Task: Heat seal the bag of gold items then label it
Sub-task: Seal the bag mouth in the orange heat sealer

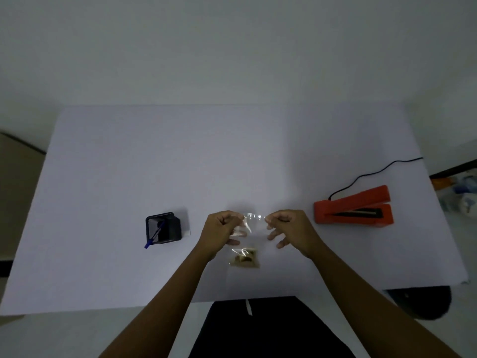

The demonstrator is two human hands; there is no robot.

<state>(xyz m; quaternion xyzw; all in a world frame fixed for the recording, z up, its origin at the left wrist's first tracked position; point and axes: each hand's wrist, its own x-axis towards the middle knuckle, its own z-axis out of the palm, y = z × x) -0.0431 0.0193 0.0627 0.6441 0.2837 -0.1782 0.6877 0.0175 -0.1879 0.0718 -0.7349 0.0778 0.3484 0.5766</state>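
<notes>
I see 2 hands over the white table (103, 177). The left hand (222, 228) and right hand (289, 227) each pinch a top corner of the clear bag (247, 244), gold items (245, 258) low in it. Orange heat sealer (353, 209) right of them, pen holder (162, 228) left. Far tabletop open; plain wall beyond.

A white table (103, 202) fills the dim room, its far edge against a plain pale wall (232, 47). Pale floor (51, 337) shows near left; clutter (462, 189) sits far right.
</notes>
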